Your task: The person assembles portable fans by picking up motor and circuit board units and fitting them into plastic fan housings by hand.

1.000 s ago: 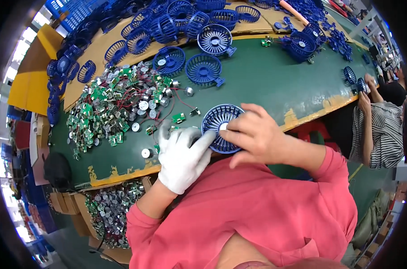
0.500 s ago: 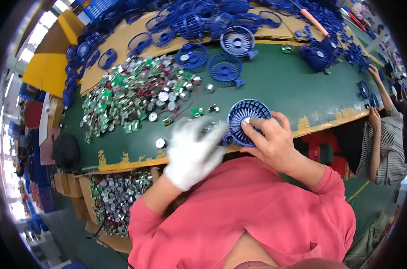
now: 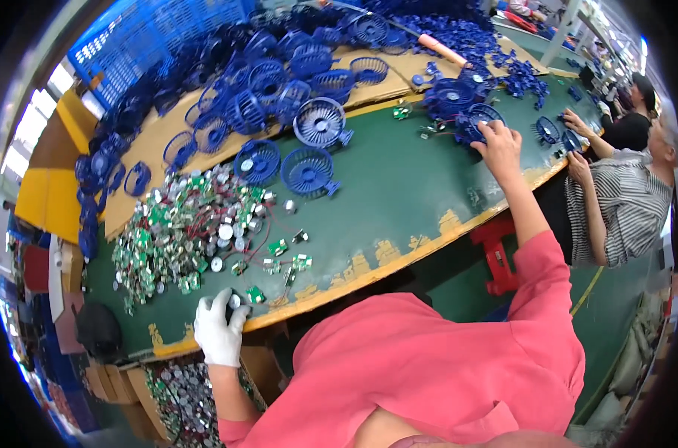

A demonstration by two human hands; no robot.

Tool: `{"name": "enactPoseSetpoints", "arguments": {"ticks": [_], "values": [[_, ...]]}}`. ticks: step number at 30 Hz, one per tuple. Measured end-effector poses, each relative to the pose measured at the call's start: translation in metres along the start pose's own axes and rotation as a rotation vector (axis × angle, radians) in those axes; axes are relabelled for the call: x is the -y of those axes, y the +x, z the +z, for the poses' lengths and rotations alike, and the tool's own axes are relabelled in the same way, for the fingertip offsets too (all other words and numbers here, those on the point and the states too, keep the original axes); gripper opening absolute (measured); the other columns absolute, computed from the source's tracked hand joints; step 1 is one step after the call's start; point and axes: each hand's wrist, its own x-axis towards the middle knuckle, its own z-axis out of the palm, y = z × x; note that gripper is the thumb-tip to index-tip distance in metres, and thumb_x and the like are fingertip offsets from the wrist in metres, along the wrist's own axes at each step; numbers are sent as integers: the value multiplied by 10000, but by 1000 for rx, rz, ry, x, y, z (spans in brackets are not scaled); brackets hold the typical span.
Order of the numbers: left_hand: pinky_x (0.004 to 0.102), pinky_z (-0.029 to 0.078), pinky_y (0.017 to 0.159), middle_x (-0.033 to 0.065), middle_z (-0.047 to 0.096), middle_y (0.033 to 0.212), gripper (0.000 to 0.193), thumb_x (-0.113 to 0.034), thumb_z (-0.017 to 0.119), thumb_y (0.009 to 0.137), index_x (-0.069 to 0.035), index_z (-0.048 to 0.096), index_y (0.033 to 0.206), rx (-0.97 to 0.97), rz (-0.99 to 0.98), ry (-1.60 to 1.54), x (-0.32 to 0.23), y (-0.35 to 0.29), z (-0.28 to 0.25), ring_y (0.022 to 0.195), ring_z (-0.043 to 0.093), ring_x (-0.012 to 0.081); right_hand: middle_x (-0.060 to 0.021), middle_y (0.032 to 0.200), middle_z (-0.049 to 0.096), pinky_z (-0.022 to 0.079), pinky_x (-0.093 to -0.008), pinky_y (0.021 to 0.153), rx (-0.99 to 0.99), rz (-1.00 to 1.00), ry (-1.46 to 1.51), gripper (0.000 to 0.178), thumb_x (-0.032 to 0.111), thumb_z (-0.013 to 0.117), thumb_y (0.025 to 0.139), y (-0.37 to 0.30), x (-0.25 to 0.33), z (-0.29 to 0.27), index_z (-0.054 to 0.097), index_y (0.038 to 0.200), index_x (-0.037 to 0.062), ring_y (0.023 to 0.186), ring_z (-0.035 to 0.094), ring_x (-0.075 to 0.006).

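Observation:
My left hand (image 3: 219,332), in a white glove, is at the table's front edge on the left. Its thumb and forefinger close around a small round silver motor (image 3: 235,301), beside a little green circuit board (image 3: 255,294). My bare right hand (image 3: 501,149) reaches far out to the right. Its fingers grip the rim of a round blue fan housing (image 3: 482,113), next to another blue housing (image 3: 452,95). A large heap of motors with green boards and red wires (image 3: 167,235) lies behind my left hand.
Blue fan housings (image 3: 309,170) lie mid-table, with many more piled on cardboard (image 3: 361,93) behind. A screwdriver with a pink handle (image 3: 442,49) rests at the back. A box of motors (image 3: 193,396) stands below the table edge. A co-worker (image 3: 623,198) in stripes handles blue parts at right.
My right hand has carried the fan housing from in front of me to the far right. My left hand has moved left to the motor. The view has shifted right.

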Motion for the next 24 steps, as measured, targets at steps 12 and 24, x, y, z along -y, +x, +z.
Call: {"name": "enactPoseSetpoints", "arguments": {"ticks": [12, 24], "values": [[260, 448, 667, 37, 563, 869, 255, -177, 514, 956, 2, 509, 1137, -320, -165, -852, -5, 34, -8, 734, 537, 113, -73, 1051, 560, 426, -418, 815, -42, -385, 452, 514, 101, 540, 806, 60, 168, 26, 467, 1311, 161, 1000, 546, -258], [261, 470, 806, 63, 585, 957, 256, -60, 534, 927, 22, 514, 1169, -246, 130, -854, -50, 81, -47, 881, 568, 137, -70, 1018, 514, 409, -373, 820, 15, -549, 437, 167, 140, 632, 737, 82, 213, 32, 615, 902, 117, 975, 515, -249]]}}
